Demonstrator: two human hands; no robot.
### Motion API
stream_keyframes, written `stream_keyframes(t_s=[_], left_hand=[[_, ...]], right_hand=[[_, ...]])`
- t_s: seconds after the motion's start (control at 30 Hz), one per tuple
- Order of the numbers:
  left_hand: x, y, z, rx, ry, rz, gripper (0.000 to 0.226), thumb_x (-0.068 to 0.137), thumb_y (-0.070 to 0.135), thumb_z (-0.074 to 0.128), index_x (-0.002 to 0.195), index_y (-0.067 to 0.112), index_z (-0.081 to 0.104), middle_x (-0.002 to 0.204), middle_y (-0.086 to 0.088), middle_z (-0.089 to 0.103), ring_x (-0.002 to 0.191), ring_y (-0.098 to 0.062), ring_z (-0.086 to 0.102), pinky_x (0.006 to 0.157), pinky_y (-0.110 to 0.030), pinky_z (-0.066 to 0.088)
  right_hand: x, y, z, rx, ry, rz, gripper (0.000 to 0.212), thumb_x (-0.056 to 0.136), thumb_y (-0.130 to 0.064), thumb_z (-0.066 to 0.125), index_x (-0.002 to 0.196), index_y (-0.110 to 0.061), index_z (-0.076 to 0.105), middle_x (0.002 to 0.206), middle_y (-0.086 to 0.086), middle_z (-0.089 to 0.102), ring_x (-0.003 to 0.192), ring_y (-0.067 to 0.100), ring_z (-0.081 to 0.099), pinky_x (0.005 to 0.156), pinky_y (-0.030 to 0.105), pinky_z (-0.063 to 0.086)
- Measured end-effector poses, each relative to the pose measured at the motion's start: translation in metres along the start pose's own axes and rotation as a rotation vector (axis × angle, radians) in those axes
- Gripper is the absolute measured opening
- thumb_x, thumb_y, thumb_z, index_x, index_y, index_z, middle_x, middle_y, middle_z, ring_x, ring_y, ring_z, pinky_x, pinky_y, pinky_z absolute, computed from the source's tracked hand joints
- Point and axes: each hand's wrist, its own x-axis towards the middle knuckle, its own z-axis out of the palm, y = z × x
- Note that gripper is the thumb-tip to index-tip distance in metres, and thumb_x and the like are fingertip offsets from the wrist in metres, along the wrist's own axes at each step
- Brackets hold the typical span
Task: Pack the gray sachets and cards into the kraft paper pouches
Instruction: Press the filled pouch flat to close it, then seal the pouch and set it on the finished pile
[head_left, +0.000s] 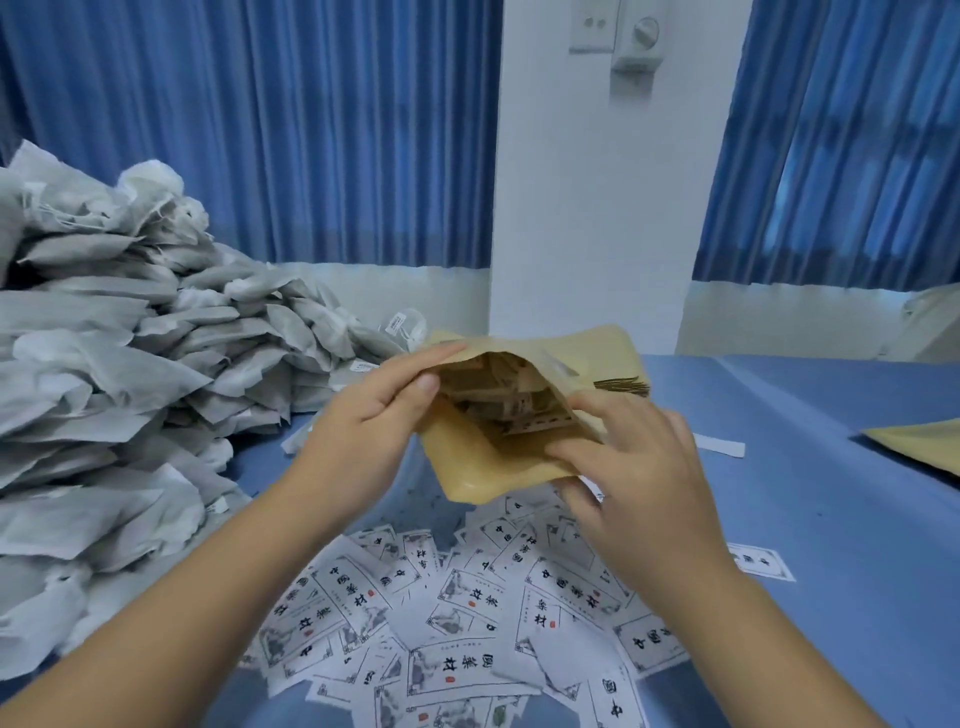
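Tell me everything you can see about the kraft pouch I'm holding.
The kraft pouch is tan paper with rounded corners, held off the blue table above the scattered cards. Its mouth gapes toward the camera, showing contents too dim to identify. The left hand pinches the mouth's left edge; the right hand grips its right side.

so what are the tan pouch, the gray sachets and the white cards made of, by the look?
Tan flat kraft pouch: matte brown paper outside, softly creased; the lining looks shiny, maybe foil or film.
Gray pillow-shaped sachets: matte and fibrous, probably non-woven fabric or filter paper, judging by the fuzzy, frayed edges.
White rectangular printed cards: thin matte paper, black print with red seals, no glare.
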Motion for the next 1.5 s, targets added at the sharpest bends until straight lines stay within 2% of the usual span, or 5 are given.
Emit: stream_keyframes(t_s=[0.27, 0.43, 0.67, 0.83, 1.5], left_hand=[[-0.069, 0.009, -0.048, 0.703, -0.199, 0.008, 0.037, 0.097, 0.038, 0.041, 0.129, 0.053, 0.047, 0.152, 0.027, 0.025, 0.147, -0.003, 0.012, 0.121, -0.036, 0.011], [-0.095, 0.019, -0.058, 1.062, -0.378, 0.224, 0.068, 0.081, -0.001, 0.065, 0.142, 0.021, 0.046, 0.150, -0.004, 0.039, 0.137, -0.036, 0.038, 0.104, -0.055, 0.037], [-0.099, 0.014, -0.039, 0.828, -0.567, 0.043, 0.079, 0.080, -0.003, 0.041, 0.146, 0.040, 0.029, 0.150, 0.034, 0.011, 0.138, 0.014, 0.014, 0.110, -0.007, 0.013], [-0.102, 0.002, -0.030, 0.865, -0.640, 0.029, 0.055, 0.084, 0.006, 0.044, 0.131, 0.034, 0.039, 0.149, 0.035, 0.006, 0.143, 0.008, 0.000, 0.107, -0.007, 0.008], [-0.136, -0.010, -0.003, 0.985, -0.709, -0.237, 0.051, 0.101, 0.050, 0.013, 0.151, 0.046, 0.005, 0.160, 0.021, -0.005, 0.148, -0.006, -0.009, 0.117, -0.029, -0.009]], right_hand=[[-0.029, -0.009, -0.006, 0.122, -0.020, -0.307, 0.014, 0.080, -0.001, 0.061, 0.078, -0.002, 0.075, 0.116, 0.006, 0.069, 0.102, 0.028, 0.067, 0.075, 0.042, 0.055], [-0.044, -0.021, -0.003, 0.161, -0.115, -0.359, 0.015, 0.075, -0.004, 0.069, 0.088, -0.001, 0.076, 0.115, 0.003, 0.070, 0.093, 0.022, 0.071, 0.064, 0.037, 0.059], [-0.049, -0.035, -0.011, 0.070, -0.216, -0.428, 0.018, 0.075, -0.015, 0.056, 0.092, -0.019, 0.060, 0.111, -0.001, 0.062, 0.054, 0.018, 0.053, 0.044, 0.019, 0.033], [-0.060, -0.034, -0.009, 0.042, -0.372, -0.374, 0.084, 0.041, -0.014, 0.090, 0.113, -0.021, 0.047, 0.109, -0.004, 0.067, 0.047, 0.018, 0.053, 0.037, 0.020, 0.036], [-0.065, -0.029, -0.009, 0.220, -0.912, -0.153, 0.051, 0.097, -0.019, 0.037, 0.143, -0.041, 0.039, 0.151, -0.024, 0.027, 0.138, 0.001, 0.031, 0.108, 0.024, 0.033]])
